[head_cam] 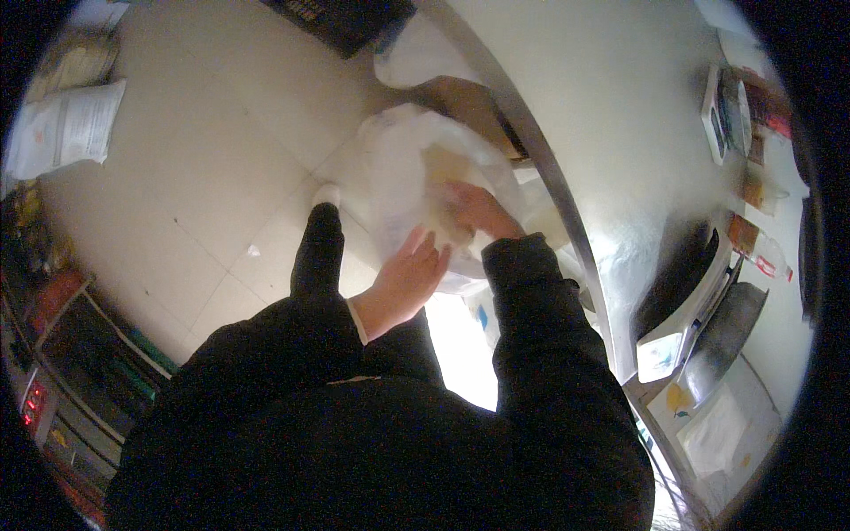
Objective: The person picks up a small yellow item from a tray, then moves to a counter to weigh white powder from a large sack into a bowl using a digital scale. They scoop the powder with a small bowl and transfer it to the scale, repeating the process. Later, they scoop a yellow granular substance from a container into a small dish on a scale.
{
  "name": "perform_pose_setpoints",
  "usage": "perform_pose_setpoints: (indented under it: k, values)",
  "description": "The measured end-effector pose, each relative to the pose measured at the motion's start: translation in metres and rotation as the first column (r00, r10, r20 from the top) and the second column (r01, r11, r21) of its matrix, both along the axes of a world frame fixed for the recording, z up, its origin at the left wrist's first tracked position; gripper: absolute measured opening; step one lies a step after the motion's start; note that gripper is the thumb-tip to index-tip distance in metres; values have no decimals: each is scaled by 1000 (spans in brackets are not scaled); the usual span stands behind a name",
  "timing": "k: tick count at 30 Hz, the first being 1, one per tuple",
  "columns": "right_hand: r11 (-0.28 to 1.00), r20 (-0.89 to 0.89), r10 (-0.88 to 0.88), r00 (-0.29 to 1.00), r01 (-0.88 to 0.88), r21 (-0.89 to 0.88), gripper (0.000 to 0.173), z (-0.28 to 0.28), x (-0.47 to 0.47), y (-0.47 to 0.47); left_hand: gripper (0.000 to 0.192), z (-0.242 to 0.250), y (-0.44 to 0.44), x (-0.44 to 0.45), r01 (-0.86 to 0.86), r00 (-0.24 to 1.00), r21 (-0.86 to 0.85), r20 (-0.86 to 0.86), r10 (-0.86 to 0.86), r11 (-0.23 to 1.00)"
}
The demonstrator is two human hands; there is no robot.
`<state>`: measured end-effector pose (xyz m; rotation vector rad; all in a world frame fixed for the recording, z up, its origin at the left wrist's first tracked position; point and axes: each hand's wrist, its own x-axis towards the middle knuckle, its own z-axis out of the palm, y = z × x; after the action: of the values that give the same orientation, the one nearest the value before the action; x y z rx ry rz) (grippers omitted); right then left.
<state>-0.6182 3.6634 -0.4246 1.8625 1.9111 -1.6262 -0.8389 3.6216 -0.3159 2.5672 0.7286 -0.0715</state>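
Note:
A large white translucent plastic bag [392, 152], blurred, stands with its mouth up before me, just above the tiled floor. My right hand [481, 206] reaches down over its mouth with the fingers pointing left. Under those fingers is a blurred yellowish-brown mass [445, 166] inside the bag; whether the hand grips any of it is unclear. At the bag's near side, my left hand [408, 282] has its fingers apart and nothing visible in them. Its fingertips overlap the near rim, but contact cannot be made out.
A light tabletop [564, 86] with a curved edge runs along the right. On it are a digital scale [661, 355] with a metal pan [724, 338] and a plastic bottle [773, 259]. A brown cardboard box [471, 109] is beyond the bag. Paper-like white packs [66, 133] are at far left.

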Motion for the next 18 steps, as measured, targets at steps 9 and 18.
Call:
perform_pose_setpoints:
  k: [9, 18]
  values:
    - [737, -395, -661, 638, 454, -500, 60, -6, 3, 3, 16, -11, -17, -42, 202, 958, -151, -172, -227, 968]
    - [522, -330, -849, 413, 561, -643, 70, 18, 12, -24, 17, 10, -12, -45, 140, 970, -175, -175, -170, 975]
